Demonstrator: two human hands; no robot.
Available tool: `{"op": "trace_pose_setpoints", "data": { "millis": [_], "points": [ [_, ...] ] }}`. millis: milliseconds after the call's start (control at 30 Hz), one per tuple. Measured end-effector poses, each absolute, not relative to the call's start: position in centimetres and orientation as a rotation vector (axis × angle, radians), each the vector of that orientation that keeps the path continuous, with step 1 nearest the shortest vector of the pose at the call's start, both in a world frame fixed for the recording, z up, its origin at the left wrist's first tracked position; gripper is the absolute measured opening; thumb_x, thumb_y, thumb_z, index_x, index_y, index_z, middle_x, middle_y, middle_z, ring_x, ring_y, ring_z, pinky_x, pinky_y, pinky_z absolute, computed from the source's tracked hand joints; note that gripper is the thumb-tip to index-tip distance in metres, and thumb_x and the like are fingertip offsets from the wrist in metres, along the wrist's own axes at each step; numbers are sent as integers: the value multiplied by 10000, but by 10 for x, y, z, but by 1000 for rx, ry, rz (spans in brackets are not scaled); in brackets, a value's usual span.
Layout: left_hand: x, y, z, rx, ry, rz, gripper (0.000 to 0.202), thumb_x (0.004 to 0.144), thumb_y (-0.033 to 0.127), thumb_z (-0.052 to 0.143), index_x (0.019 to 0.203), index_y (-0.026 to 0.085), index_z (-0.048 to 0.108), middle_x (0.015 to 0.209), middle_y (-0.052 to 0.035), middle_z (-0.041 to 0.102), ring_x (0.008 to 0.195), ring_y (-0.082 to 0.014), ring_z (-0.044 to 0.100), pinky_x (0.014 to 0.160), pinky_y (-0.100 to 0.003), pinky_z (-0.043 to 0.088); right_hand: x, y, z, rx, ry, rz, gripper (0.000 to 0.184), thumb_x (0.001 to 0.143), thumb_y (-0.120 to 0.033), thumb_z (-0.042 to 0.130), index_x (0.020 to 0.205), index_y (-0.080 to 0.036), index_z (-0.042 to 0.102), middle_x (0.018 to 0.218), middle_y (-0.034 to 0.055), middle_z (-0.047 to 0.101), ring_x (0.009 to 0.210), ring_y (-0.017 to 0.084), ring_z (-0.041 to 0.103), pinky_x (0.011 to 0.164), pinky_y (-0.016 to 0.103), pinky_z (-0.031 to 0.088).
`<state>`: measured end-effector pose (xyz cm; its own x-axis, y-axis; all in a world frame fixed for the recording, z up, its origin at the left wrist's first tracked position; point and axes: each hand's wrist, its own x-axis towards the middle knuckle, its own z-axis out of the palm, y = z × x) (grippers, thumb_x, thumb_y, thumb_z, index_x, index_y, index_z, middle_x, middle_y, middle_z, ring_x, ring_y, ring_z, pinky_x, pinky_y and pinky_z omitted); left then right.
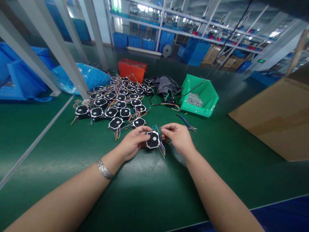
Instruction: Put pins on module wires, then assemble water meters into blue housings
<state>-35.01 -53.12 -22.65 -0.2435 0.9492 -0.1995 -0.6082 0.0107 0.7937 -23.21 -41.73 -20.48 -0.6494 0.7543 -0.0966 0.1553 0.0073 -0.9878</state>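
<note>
My left hand (135, 141) grips a flat, square black motor (153, 140) with white edges and a pale round centre, thumb on its top face. A bundle of coloured wires (162, 150) hangs from the motor's right side. Just right of it, my right hand (178, 137) is closed in a pinch. A thin pale strand stands near those fingertips, but whether they hold it I cannot tell. Small red and white bits lie under the right hand, partly hidden. Beyond that hand, pliers (184, 120) with blue handles rest on the green surface.
Many similar motors (111, 112) with tangled wires lie at the left, before an orange box (132, 70). A green bin (209, 98) holds small metal screws (194, 100). A dark cloth-wrapped tool (165, 85) lies beside it. A cardboard box (272, 116) stands right; grey posts (55, 48) rise left.
</note>
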Motion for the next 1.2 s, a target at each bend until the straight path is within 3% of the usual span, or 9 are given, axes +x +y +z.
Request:
{"op": "trace_pose_setpoints", "data": {
  "millis": [167, 367, 667, 900, 1067, 1133, 1200],
  "points": [
    [-350, -531, -227, 487, 983, 1567, 230, 631, 164, 654, 852, 155, 590, 767, -10, 597, 667, -109, 551, 620, -235, 416, -231, -418, -205, -849, -1869, 1543, 169, 652, -224, 598, 802, -147, 591, 661, 9, 624, 593, 123, 603, 580, 262, 507],
    [-351, -531, -227, 496, 990, 1559, 232, 636, 166, 651, 860, 154, 593, 765, -11, 597, 668, -106, 550, 613, -226, 413, -226, -427, -199, -677, -2257, 876, 83, 737, -216, 566, 677, -174, 606, 668, 8, 617, 658, 124, 581, 650, 249, 458],
    [-348, -530, -227, 482, 1010, 1557, 241, 613, 170, 675, 842, 145, 605, 736, -20, 610, 647, -112, 552, 590, -222, 408, -226, -428, -204, -447, -2505, 290, 186, 828, -195, 450, 765, -155, 621, 748, 53, 619, 741, 151, 568, 674, 259, 443],
    [-352, -530, -227, 382, 953, 1603, 202, 626, 176, 661, 818, 138, 608, 718, -15, 603, 631, -110, 549, 590, -230, 428, -229, -429, -212, -305, -2500, 467, 299, 830, -99, 359, 990, -161, 603, 949, 72, 621, 904, 137, 563, 795, 273, 463],
    [-353, -529, -224, 374, 951, 1602, 186, 624, 160, 649, 801, 132, 598, 683, -4, 589, 612, -105, 545, 573, -224, 430, -230, -423, -213, -346, -2521, 596, 344, 800, -77, 385, 1092, -154, 547, 999, 77, 599, 921, 131, 557, 795, 266, 459],
    [-353, -529, -225, 341, 957, 1634, 177, 634, 153, 636, 804, 137, 589, 681, 2, 586, 604, -101, 544, 569, -224, 434, -225, -413, -206, -517, -2484, 598, 319, 784, -75, 411, 1045, -167, 568, 947, 56, 604, 853, 121, 568, 766, 258, 458],
    [-354, -528, -226, 291, 968, 1681, 162, 633, 147, 632, 787, 139, 579, 661, 11, 577, 584, -92, 538, 553, -215, 432, -217, -401, -199, -726, -2556, 523, 215, 739, -93, 493, 886, -185, 619, 849, 29, 606, 771, 126, 569, 714, 255, 451]
  ]
}}
